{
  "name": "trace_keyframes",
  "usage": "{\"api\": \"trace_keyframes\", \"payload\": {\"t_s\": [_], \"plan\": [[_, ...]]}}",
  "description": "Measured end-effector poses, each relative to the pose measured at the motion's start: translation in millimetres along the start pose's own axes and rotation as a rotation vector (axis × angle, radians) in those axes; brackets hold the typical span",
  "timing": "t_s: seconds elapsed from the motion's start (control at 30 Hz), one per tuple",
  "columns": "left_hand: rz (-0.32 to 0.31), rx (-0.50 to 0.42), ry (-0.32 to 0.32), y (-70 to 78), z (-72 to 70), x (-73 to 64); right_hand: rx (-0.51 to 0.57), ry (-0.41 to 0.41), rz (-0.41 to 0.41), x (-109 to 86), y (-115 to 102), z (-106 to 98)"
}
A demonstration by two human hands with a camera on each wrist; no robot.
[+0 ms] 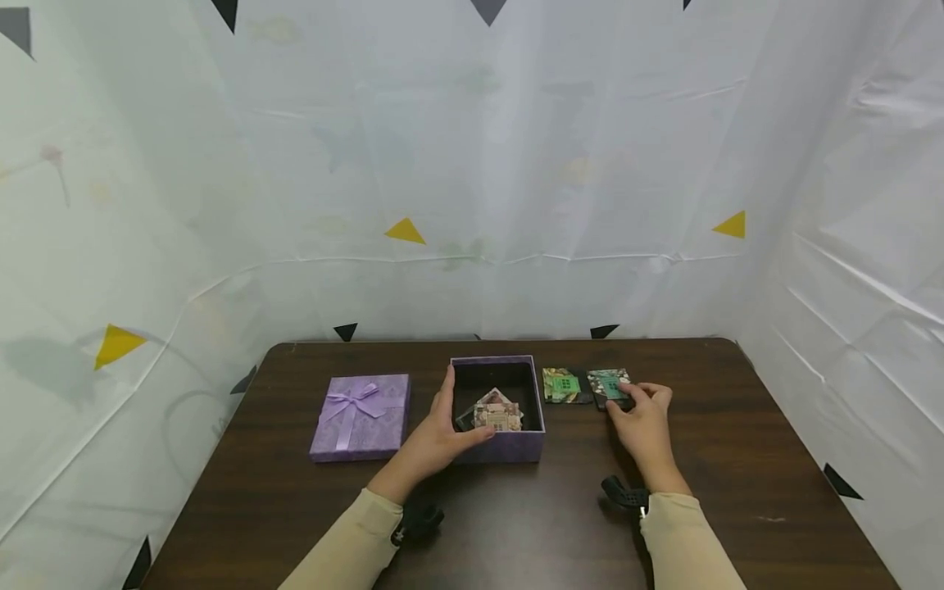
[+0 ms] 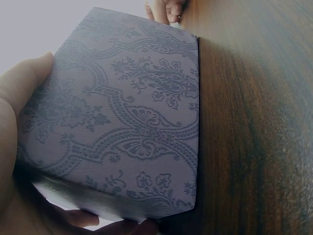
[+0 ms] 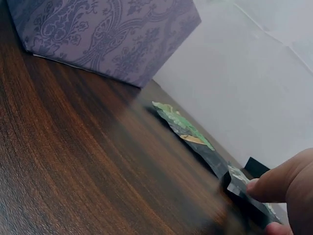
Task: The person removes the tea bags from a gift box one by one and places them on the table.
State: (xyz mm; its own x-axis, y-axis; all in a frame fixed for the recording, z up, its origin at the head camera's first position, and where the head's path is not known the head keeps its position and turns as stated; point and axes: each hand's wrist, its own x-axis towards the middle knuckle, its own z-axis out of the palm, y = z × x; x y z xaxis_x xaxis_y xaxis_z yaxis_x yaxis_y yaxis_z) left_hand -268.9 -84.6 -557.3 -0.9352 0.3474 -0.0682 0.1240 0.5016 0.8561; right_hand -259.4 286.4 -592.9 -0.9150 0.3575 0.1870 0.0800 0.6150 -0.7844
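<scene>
A purple patterned box (image 1: 509, 448) stands without its lid on the table. My left hand (image 1: 437, 442) grips its left front corner, thumb over the front rim and fingers along the left side. Inside the box lie several small paper pieces (image 1: 497, 414), some house-shaped. To the right, my right hand (image 1: 646, 422) pinches the near right part of a flat dark packet (image 1: 607, 383) with a green and white printed front. Its thumb and a fingertip show at the packet's edge in the right wrist view. Left of that packet lies a second packet (image 1: 562, 385), green and yellow.
The purple lid (image 1: 369, 416) with a lilac ribbon bow sits left of the box. All of it is on a dark wooden table (image 1: 531, 524), with white sheeting (image 1: 472, 164) hanging behind and at both sides. A black wrist strap (image 1: 624, 494) is on each wrist.
</scene>
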Motion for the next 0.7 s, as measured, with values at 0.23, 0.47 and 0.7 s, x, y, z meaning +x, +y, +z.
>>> {"api": "trace_keyframes", "payload": {"t_s": [0.23, 0.47, 0.7], "plan": [[-0.005, 0.006, -0.003, 0.9, -0.1, -0.1, -0.009, 0.023, -0.009, 0.6, 2.1, 1.0], [-0.001, 0.010, -0.002, -0.8, 0.7, -0.2, -0.013, 0.007, -0.008, 1.6, 2.7, 1.2], [-0.011, 0.014, -0.001, 2.0, -0.5, -1.0, -0.002, 0.016, 0.008, 2.5, 1.8, 1.9]]}}
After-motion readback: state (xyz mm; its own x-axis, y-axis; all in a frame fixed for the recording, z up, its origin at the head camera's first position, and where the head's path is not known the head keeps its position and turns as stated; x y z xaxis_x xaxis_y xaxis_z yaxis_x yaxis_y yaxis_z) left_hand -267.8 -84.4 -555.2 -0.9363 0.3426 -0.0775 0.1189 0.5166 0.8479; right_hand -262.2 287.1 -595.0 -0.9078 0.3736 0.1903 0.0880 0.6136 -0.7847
